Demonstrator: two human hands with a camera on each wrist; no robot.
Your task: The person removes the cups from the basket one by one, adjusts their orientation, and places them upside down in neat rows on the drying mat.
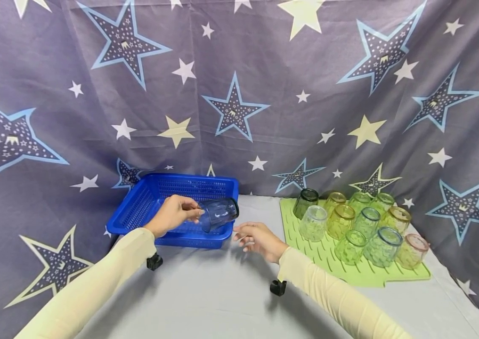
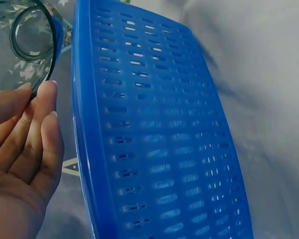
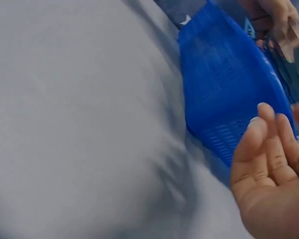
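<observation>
In the head view my left hand pinches the rim of a dark blue-grey drinking glass between thumb and fingers. The glass lies tilted on its side in the air, over the right part of a blue plastic basket, its thick base pointing right. The left wrist view shows thumb and fingertips at the thin edge of the glass. Just right of the base is my right hand, fingers loosely bent and holding nothing. The right wrist view has these fingers in front of the basket's wall.
A light green drying mat lies on the right of the white table. On it stand several tinted glasses, among them a clear glass and a pink-ringed glass. A star-patterned curtain hangs behind.
</observation>
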